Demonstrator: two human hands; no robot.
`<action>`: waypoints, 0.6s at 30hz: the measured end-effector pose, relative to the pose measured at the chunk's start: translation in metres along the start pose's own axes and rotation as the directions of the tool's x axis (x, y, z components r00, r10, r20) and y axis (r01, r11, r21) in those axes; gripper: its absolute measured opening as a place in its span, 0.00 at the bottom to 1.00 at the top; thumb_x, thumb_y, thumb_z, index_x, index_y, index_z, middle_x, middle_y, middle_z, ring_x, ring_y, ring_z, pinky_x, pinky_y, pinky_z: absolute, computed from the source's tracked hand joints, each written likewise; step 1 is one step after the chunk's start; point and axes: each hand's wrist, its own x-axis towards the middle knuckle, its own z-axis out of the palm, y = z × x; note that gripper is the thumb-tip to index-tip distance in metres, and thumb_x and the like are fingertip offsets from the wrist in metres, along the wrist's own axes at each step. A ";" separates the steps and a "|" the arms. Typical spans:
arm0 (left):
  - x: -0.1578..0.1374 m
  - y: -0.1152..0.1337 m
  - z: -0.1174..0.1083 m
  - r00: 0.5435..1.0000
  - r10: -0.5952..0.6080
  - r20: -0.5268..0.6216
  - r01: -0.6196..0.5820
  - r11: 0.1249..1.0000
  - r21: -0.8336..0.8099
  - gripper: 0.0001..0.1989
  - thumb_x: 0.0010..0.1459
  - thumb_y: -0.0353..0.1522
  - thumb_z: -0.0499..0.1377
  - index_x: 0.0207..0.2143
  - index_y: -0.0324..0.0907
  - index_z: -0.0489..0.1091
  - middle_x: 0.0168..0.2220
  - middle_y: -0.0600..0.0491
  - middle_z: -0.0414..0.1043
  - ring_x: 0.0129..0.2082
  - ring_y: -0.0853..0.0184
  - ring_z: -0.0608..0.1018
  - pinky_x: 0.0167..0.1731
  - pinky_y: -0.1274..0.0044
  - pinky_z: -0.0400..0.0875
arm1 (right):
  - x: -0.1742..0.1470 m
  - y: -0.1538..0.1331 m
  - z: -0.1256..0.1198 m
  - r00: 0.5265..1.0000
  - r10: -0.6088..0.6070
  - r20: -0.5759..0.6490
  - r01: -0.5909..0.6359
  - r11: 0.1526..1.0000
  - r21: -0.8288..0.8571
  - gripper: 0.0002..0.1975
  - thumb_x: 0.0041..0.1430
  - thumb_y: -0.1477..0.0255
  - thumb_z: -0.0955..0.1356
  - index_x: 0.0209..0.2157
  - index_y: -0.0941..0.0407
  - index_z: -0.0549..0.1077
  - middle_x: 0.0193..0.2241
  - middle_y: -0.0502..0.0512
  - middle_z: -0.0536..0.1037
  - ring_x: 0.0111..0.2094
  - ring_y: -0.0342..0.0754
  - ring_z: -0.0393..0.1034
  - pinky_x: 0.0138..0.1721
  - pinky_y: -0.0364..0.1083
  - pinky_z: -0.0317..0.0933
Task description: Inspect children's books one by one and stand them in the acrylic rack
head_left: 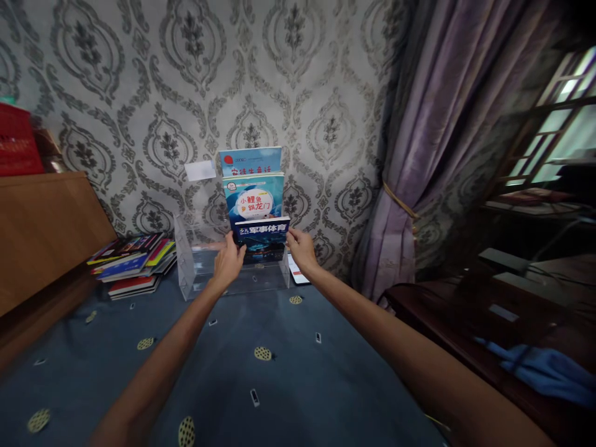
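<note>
A dark blue magazine [261,238] with white lettering is upright between my two hands. My left hand [228,259] closes on its left edge, and my right hand [302,248] pinches its right edge near the top. The magazine is in front of a clear acrylic book rack [205,280], at its right part. Behind it stand a teal book [274,192] with a white oval on its cover and, farther back and taller, a light blue book [254,158]. The magazine hides their lower parts.
Left of the rack lies an uneven pile of books [139,257]. A phone [298,271] lies partly hidden behind my right wrist. A wooden cabinet [46,230] bounds the left side, a purple curtain [414,136] the right. Patterned blue cloth [223,372] covers the surface.
</note>
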 end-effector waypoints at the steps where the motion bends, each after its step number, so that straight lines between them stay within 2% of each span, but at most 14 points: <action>1: -0.001 0.001 -0.001 1.000 0.001 0.002 -0.001 1.000 0.006 0.28 0.68 0.36 0.51 0.66 0.35 0.49 0.45 0.39 0.77 0.49 0.48 0.79 0.49 0.60 0.72 | -0.001 0.000 0.000 1.000 0.003 0.001 -0.003 1.000 0.001 0.18 0.62 0.68 0.62 0.47 0.54 0.80 0.45 0.56 0.83 0.43 0.55 0.76 0.46 0.55 0.71; 6: -0.003 0.002 -0.006 1.000 0.007 0.015 -0.007 1.000 0.011 0.26 0.68 0.36 0.51 0.64 0.35 0.51 0.45 0.39 0.78 0.49 0.47 0.79 0.48 0.60 0.72 | -0.004 -0.002 0.001 1.000 0.010 0.006 -0.010 1.000 0.010 0.19 0.61 0.68 0.62 0.48 0.55 0.79 0.45 0.56 0.83 0.44 0.56 0.76 0.46 0.56 0.71; 18: -0.009 -0.003 -0.005 0.998 0.059 -0.015 -0.060 0.995 -0.074 0.23 0.67 0.35 0.53 0.61 0.38 0.54 0.47 0.41 0.77 0.49 0.53 0.79 0.49 0.63 0.72 | -0.015 -0.007 0.002 0.999 0.048 0.004 -0.048 0.999 0.021 0.19 0.62 0.68 0.62 0.49 0.57 0.79 0.45 0.59 0.82 0.44 0.57 0.76 0.48 0.57 0.70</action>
